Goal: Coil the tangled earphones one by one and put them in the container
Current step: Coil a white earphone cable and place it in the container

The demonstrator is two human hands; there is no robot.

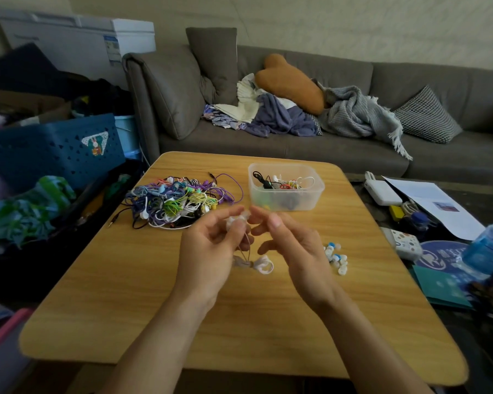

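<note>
A tangled pile of coloured earphones (180, 199) lies on the wooden table (154, 302) at the back left. A clear plastic container (310, 191) with a few coiled earphones inside stands at the back middle. My left hand (208, 257) pinches the buds of a pale pink earphone (261, 264) above the table. Its cord hangs down from my fingers into a small loose coil. My right hand (293, 248) hovers just right of it with fingers loosely curled, and I cannot tell whether it holds the cord.
Several loose white and blue ear tips (336, 257) lie right of my right hand. A blue basket (54, 149) and clutter stand at the left. Papers, a water bottle (487, 248) and small boxes fill the side table at right. A grey sofa (296, 149) is behind.
</note>
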